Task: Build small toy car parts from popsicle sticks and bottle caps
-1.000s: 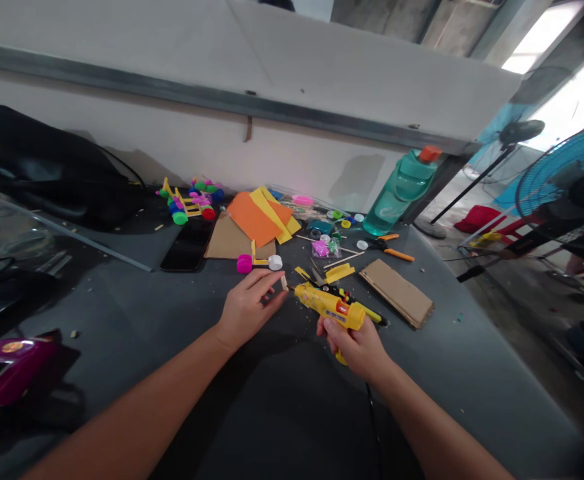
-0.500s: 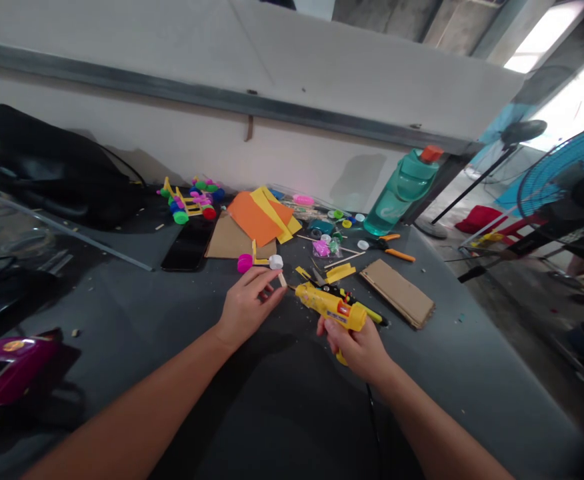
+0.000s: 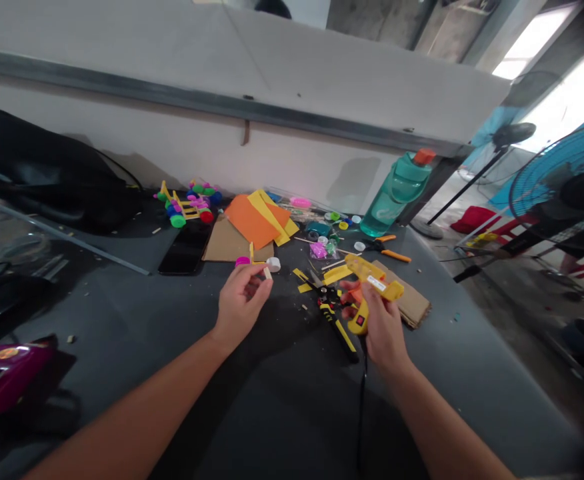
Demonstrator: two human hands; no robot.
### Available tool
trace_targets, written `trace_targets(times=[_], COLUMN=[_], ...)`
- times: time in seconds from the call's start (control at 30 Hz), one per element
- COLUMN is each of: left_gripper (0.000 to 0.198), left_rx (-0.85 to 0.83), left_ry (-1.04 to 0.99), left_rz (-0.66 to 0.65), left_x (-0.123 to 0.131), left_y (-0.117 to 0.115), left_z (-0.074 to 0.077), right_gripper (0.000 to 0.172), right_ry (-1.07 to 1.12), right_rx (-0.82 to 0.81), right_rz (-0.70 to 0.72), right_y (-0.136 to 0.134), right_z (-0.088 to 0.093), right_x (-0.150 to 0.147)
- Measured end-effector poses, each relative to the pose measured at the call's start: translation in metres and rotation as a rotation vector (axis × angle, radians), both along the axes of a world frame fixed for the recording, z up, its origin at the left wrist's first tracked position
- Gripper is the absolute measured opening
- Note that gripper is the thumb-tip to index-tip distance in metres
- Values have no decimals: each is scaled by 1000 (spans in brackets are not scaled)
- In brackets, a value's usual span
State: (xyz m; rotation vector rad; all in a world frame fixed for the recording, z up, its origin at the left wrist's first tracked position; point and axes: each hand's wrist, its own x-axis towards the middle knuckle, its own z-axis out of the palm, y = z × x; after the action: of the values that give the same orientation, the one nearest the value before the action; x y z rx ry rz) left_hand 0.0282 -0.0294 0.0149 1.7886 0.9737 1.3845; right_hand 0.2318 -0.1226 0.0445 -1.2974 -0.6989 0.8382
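Between the fingertips of my left hand (image 3: 239, 303) is a small pale wooden stick piece (image 3: 267, 273). Just behind that hand stands a small yellow frame (image 3: 261, 254) with a pink bottle cap (image 3: 243, 261) and a white bottle cap (image 3: 273, 265) at its ends. My right hand (image 3: 379, 327) is wrapped round the handle of a yellow glue gun (image 3: 379, 283), its nozzle tilted up and to the left. From its handle a black cord (image 3: 361, 407) runs down. Black-and-yellow pliers (image 3: 339, 327) lie on the table between my hands.
Coloured sheets (image 3: 255, 220), cardboard (image 3: 412, 293), loose caps and sticks lie further back. A teal bottle (image 3: 395, 197) and orange-handled pliers (image 3: 395, 253) are at the back right. Left of these are a phone (image 3: 185, 250), cap-wheeled models (image 3: 177, 203) and a purple device (image 3: 7, 373).
My right hand has drawn the glue gun away to the right and tipped its nozzle upward, off the wooden stick piece. My left hand has shifted slightly left, still pinching the piece.
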Motion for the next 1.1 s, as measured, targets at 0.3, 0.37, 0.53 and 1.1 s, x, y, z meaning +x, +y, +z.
trace_targets(times=[0.3, 0.37, 0.53, 1.1], left_gripper=[28, 28, 28, 23], left_rx=[-393, -452, -566, -676], left_ry=[-238, -207, -135, -223], left_rz=[-224, -290, -457, -801], left_x=[10, 13, 16, 22], left_y=[-7, -12, -20, -36], left_z=[1, 4, 8, 14], right_gripper=[34, 36, 35, 40], right_ry=[392, 338, 134, 136], right_rx=[41, 49, 76, 153], right_rz=[194, 226, 273, 526], right_y=[4, 3, 2, -5], right_z=[0, -2, -5, -6], right_x=[-6, -9, -9, -20])
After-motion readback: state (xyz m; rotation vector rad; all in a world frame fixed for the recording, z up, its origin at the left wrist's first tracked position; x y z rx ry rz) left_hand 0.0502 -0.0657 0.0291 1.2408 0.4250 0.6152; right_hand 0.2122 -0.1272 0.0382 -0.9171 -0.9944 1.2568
